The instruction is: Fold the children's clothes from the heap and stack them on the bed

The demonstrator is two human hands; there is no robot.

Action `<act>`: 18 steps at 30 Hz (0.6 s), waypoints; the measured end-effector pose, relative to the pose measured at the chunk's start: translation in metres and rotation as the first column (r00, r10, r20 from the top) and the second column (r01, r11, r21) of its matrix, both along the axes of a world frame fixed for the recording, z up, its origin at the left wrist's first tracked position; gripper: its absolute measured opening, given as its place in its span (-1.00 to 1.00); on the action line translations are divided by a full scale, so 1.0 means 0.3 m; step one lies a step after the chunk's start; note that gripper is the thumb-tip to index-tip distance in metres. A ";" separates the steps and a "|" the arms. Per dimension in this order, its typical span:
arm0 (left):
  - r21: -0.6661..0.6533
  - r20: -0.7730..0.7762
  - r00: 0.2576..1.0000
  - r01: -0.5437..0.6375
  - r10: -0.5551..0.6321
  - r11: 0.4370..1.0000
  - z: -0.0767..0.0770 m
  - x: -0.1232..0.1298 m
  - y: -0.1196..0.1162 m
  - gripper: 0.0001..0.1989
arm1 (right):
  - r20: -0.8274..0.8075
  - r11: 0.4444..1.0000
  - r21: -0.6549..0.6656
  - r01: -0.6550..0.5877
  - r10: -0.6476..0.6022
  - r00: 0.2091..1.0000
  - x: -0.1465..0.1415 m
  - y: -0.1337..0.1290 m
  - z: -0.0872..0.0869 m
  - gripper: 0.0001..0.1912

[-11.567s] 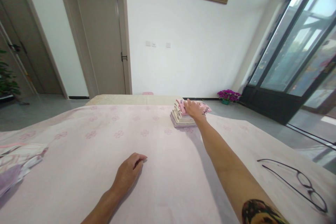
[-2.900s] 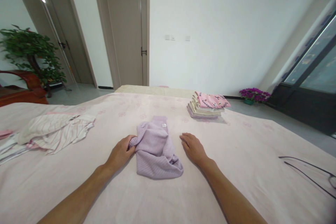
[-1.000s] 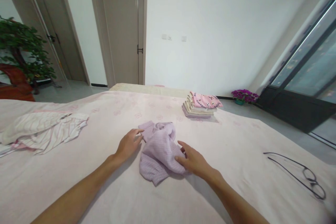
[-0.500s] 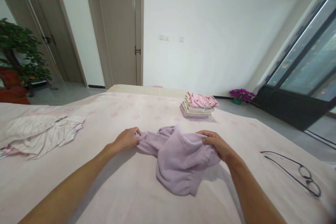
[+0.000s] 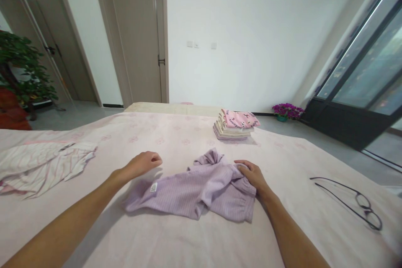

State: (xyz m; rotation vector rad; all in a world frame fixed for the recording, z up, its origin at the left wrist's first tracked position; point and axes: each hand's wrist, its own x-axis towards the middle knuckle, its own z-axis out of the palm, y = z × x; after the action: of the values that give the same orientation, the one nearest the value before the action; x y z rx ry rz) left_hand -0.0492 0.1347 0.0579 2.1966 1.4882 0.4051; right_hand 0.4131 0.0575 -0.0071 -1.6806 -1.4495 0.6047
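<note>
A lavender ribbed garment [image 5: 191, 192] lies loosely spread on the bed sheet, partly bunched at its far and right sides. A small white label shows near its left end. My right hand [image 5: 253, 176] pinches the garment's right part between thumb and fingers. Just above its left portion hovers my left hand [image 5: 143, 165], fingers curled in and holding nothing, apart from the cloth.
A neat stack of folded clothes [image 5: 235, 124], pink printed on top, stands at the far side. Striped clothes [image 5: 47, 163] lie crumpled at left. Black-framed glasses [image 5: 361, 205] rest at right on the pale pink sheet [image 5: 176, 247].
My left hand has let go of the lavender garment and lifted slightly. The garment's left part has flopped out flatter toward the left, exposing the label. My right hand keeps its hold.
</note>
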 end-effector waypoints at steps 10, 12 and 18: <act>-0.072 0.108 0.988 0.122 -0.114 0.990 -0.121 0.471 -0.009 -0.73 | -0.132 0.999 0.041 0.000 0.005 0.991 -0.026 -0.046 0.023 -0.57; -0.062 0.096 0.991 0.103 -0.097 0.993 -0.110 0.473 -0.014 -0.80 | -0.118 0.998 0.054 0.026 -0.019 0.993 -0.025 -0.049 0.028 -0.58; 0.490 0.152 0.954 -0.300 0.258 0.819 0.039 0.251 0.033 -0.81 | -0.143 0.961 0.221 0.164 -0.134 0.981 -0.010 -0.046 0.004 -0.55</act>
State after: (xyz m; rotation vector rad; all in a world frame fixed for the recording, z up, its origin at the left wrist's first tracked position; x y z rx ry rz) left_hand 0.0260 0.1446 0.0695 2.2980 1.8264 1.0852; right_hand 0.4100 0.0436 -0.0058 -1.5230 -1.2390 0.4319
